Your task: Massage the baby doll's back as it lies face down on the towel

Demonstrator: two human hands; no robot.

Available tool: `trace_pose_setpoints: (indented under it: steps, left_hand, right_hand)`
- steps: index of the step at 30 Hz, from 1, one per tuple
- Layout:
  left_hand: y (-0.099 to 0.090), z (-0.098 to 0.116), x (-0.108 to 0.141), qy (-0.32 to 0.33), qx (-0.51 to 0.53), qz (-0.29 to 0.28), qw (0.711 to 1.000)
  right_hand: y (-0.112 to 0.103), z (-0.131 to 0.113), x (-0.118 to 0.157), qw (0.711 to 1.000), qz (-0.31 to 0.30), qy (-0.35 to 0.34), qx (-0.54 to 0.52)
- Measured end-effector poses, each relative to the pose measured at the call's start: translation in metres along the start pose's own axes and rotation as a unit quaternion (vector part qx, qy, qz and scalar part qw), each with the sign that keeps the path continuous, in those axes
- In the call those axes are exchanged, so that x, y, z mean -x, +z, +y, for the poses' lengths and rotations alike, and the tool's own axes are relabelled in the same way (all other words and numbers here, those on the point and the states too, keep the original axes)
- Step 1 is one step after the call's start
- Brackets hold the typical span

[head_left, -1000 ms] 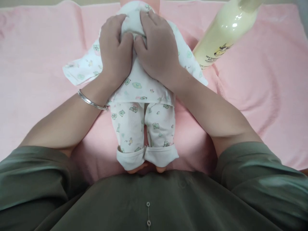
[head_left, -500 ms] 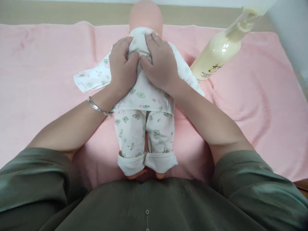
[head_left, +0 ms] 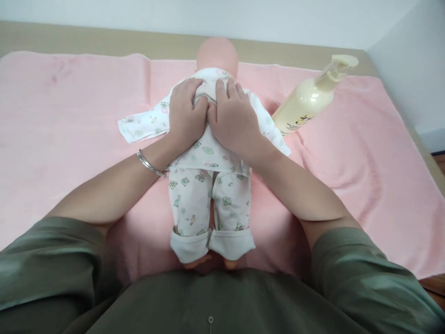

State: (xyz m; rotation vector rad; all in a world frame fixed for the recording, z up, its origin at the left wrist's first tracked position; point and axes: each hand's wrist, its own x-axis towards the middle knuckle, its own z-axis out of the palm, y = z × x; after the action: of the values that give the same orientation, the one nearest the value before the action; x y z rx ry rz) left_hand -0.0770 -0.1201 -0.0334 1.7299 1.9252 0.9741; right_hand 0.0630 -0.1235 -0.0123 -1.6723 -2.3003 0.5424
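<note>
A baby doll [head_left: 208, 157] lies face down, its bald head at the far end and its feet near my body. It wears a white printed shirt and matching trousers [head_left: 193, 204] with turned-up cuffs. On the left of its upper back rests my left hand [head_left: 187, 113], laid flat with the fingers curving over the side. My right hand [head_left: 236, 118] lies flat on the right side of the back, fingers slightly spread toward the shoulder. The two thumbs almost meet over the spine. Both palms are hidden against the shirt.
Under the doll spreads a pink blanket [head_left: 76, 106] with folds on the right. A cream pump bottle [head_left: 306, 99] stands tilted in view beside the doll's right sleeve. Behind the blanket runs a beige table edge [head_left: 104, 41] against a white wall [head_left: 243, 18].
The view has tilted up, so the doll, bottle and hands appear lower and more wall shows. The right hand's fingers are spread a little wider; both hands stay on the doll's back.
</note>
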Motion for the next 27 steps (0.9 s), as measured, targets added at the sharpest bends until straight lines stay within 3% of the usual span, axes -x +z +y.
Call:
trace_pose_setpoints:
  steps: [6, 10, 15, 21, 27]
  left_hand:
    - [0.0, -0.001, 0.0, 0.003, 0.006, 0.0, 1.0]
    - [0.0, -0.004, 0.002, 0.032, 0.013, 0.006, 0.999]
    - [-0.001, -0.007, 0.005, 0.046, 0.047, -0.003, 0.998]
    - [-0.001, 0.0, 0.004, 0.032, -0.004, 0.006, 0.999]
    - [0.0, 0.0, 0.001, -0.002, 0.003, 0.002, 1.0]
  right_hand:
    - [0.004, 0.001, 0.003, 0.999, 0.01, 0.003, -0.036]
    - [0.014, 0.016, -0.012, 0.998, 0.03, -0.037, -0.047]
    - [0.02, 0.029, -0.029, 0.995, 0.005, -0.06, -0.083]
    - [0.009, 0.019, -0.013, 0.997, 0.034, -0.047, -0.047]
    - [-0.003, 0.007, -0.002, 0.998, 0.003, 0.003, -0.055]
